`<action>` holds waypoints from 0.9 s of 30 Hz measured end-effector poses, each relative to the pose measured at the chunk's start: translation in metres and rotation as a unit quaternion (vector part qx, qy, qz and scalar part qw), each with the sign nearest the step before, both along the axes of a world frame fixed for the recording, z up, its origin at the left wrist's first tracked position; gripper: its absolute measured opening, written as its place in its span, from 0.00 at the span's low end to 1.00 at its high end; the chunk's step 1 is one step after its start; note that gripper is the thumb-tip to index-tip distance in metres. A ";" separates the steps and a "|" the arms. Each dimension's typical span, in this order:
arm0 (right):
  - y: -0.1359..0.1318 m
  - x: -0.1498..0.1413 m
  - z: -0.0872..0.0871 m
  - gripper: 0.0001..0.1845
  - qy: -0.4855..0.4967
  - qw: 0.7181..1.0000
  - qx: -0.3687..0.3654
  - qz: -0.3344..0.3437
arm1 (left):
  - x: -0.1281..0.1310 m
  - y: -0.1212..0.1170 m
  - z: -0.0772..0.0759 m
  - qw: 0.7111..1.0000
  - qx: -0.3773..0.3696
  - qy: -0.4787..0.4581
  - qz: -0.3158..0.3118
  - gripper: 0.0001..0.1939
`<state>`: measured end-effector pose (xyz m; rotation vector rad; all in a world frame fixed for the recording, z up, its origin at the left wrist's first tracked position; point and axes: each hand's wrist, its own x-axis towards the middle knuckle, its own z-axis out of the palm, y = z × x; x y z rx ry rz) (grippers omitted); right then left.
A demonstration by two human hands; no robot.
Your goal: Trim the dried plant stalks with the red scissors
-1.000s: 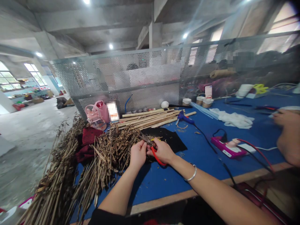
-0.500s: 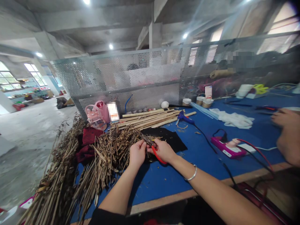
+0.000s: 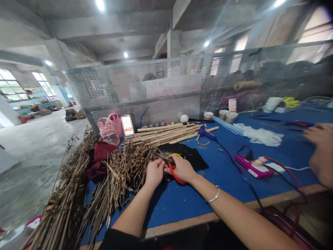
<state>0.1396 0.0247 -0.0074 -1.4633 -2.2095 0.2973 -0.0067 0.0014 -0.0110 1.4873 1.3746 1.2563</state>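
Pruning shears (image 3: 178,177) with red and yellow handles are gripped in my right hand (image 3: 184,168). Their dark metal blades point up and left over the stems and look parted. Close beside them my left hand (image 3: 155,172) is closed in a pinch, its fingertips near the shears; what it holds is too small to make out. A heap of dried brown stems (image 3: 127,165) lies just left of my left hand. Under and behind the shears is a black sheet (image 3: 194,156) on the blue table (image 3: 179,205).
Longer dried stalks (image 3: 62,194) hang over the left edge. Behind lie pale wooden sticks (image 3: 166,133) and a blue glue gun (image 3: 206,133). A magenta power strip (image 3: 253,166) with cables sits right. A perforated metal screen (image 3: 135,86) stands behind. Another person's hand (image 3: 318,135) is far right.
The shears' blades look more parted, and the yellow handle now shows more clearly. My hands stay close together in nearly the same place; the view has shifted slightly.
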 end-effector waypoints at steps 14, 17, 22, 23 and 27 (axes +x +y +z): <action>0.006 0.002 -0.002 0.20 0.009 1.000 0.023 -0.004 | -0.002 0.006 -0.002 0.998 -0.009 -0.038 -0.044 0.14; 0.011 0.002 0.004 0.18 0.049 0.997 0.059 0.016 | -0.001 0.007 0.002 0.996 -0.010 -0.079 -0.035 0.14; 0.026 -0.003 0.020 0.18 0.088 0.988 0.099 0.075 | -0.005 0.009 0.006 0.991 0.006 -0.130 -0.007 0.13; 0.027 -0.004 0.020 0.17 0.092 0.988 0.097 0.075 | -0.006 0.009 0.007 0.990 0.006 -0.138 -0.007 0.13; 0.026 -0.004 0.009 0.11 0.125 0.989 0.063 0.035 | -0.006 0.009 0.007 0.987 -0.003 -0.161 -0.009 0.14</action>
